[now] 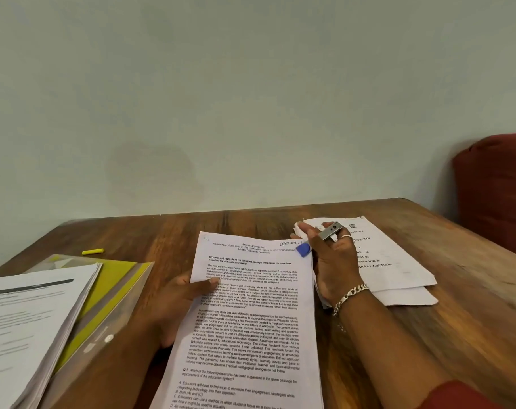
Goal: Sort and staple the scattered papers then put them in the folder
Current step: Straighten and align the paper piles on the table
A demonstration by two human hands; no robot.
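Observation:
A printed set of papers [251, 320] lies lifted over the middle of the wooden table [150, 231]. My left hand [180, 302] holds its left edge, thumb on top of the text. My right hand [330, 261] grips a small stapler [318, 239] with a metal top and blue base, set at the sheet's top right corner. Another pile of papers [398, 267] sits under and behind my right hand. At the left, a yellow and clear folder [115, 290] lies partly under a further stack of papers [26, 320].
A small yellow highlighter cap or stick [93, 251] lies near the table's back left. A dark red cushion or chair [495, 193] stands past the right edge. A plain pale wall [251, 98] runs behind the table.

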